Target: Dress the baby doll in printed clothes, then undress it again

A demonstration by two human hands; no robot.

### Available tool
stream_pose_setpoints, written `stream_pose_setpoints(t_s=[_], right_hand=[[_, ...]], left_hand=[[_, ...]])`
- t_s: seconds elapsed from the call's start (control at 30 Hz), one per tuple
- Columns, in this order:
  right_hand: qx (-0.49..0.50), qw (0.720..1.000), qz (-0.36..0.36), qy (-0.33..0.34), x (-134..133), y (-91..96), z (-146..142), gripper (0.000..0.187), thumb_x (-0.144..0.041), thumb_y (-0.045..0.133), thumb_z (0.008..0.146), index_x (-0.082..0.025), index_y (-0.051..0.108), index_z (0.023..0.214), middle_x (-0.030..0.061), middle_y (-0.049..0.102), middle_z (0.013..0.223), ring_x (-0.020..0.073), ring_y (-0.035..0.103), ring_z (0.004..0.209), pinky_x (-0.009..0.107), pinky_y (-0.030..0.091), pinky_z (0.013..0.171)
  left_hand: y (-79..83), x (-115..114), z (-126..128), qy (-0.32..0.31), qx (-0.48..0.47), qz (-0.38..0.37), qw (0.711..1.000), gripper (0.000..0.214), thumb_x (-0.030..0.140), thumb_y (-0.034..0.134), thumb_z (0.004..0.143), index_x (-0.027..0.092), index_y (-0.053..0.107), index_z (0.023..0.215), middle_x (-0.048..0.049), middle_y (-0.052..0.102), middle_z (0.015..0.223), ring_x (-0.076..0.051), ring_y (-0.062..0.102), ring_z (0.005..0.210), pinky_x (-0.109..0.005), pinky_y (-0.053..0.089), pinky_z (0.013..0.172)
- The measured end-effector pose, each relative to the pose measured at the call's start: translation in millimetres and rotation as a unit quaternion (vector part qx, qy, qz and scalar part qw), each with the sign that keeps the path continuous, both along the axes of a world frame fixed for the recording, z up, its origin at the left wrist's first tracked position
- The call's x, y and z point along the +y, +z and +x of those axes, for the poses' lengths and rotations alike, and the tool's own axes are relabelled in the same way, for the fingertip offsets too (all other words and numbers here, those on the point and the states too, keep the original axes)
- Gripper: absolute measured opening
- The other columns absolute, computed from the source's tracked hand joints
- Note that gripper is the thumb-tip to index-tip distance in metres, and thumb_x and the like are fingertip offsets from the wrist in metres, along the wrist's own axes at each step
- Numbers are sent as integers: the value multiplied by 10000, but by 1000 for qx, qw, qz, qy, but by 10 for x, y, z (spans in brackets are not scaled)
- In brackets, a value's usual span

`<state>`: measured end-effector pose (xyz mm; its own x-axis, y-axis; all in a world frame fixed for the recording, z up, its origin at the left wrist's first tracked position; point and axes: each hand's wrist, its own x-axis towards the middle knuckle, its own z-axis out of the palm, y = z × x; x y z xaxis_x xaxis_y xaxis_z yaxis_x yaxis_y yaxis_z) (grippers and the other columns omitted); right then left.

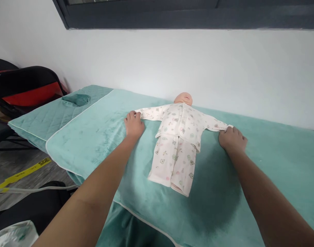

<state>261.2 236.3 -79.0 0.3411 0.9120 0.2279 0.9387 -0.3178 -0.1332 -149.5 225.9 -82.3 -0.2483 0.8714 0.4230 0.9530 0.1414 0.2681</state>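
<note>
A baby doll (183,98) lies on its back on a teal bed cover, its head toward the wall. It wears a white printed baby top (176,120) and matching trousers (169,163), whose legs lie side by side. Both sleeves are stretched out sideways. My left hand (134,124) is closed on the cuff of the sleeve on the left. At the other cuff, my right hand (232,139) pinches the sleeve end. The doll's hands and feet do not show.
The teal bed cover (95,137) runs along the white wall, with a face hole (76,100) at its far left end. Black and red chairs (28,89) stand left of the bed. Overhead is a dark window frame (146,15). A pale cable (36,189) crosses at lower left.
</note>
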Motion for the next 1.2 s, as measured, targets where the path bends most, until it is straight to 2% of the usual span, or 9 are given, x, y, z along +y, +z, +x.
stream_pose_setpoints(t_s=[0.13,0.2,0.27,0.4,0.63,0.8,0.93,1.2], right_hand=[[1,1000,-5,-3,9,14,-6,481,-293,287,944,-81,542,1291,255,555,1328,351,464,1288,526,372,1021],[2,1000,-7,-5,3,23,-11,474,-291,288,943,-84,546,1283,256,556,1326,347,463,1290,521,367,1024],[3,1000,-9,-4,-6,32,-15,472,-293,291,942,-85,548,1280,254,554,1330,347,469,1287,516,368,1023],[5,1000,-10,0,-15,42,-20,479,-292,296,942,-81,545,1292,252,558,1324,355,477,1280,516,378,1014],[1,1000,-12,-8,12,25,-15,488,-297,301,944,-82,537,1313,248,549,1336,367,471,1288,537,375,1016],[-6,1000,-22,-13,37,40,-18,492,-322,284,943,-91,527,1303,241,556,1314,355,476,1274,512,375,1014],[-9,1000,-24,-10,57,44,-9,507,-339,276,940,-79,530,1293,246,557,1316,360,478,1261,505,374,1011],[-13,1000,-2,-9,46,-14,13,497,-334,289,945,-81,538,1292,224,552,1348,359,490,1265,506,388,1007]], left_hand=[[0,4,37,-79,63,7,995,440,114,380,879,203,516,1288,-148,474,1433,-315,385,1336,-517,262,1096],[5,19,51,-102,83,-1,991,465,89,324,898,211,509,1306,-142,450,1469,-300,334,1389,-550,173,1150],[10,42,65,-112,89,-19,990,477,80,304,903,220,511,1309,-148,476,1441,-295,362,1374,-570,124,1168],[15,112,80,-90,77,-45,992,465,75,305,900,219,529,1281,-170,537,1335,-313,460,1265,-569,204,1132],[24,253,6,-64,55,-62,994,350,93,345,900,203,551,1161,-156,542,1281,-328,459,1198,-471,369,967],[18,287,-53,-41,35,-63,997,274,104,407,874,218,561,1070,-132,575,1193,-308,490,1130,-432,388,893],[21,272,-71,-17,25,-54,998,278,99,361,895,231,560,1037,-106,610,1110,-285,506,1102,-413,381,877],[16,316,-73,33,9,-49,998,308,107,335,904,219,594,1029,-141,585,1151,-318,490,1130,-436,383,873]])
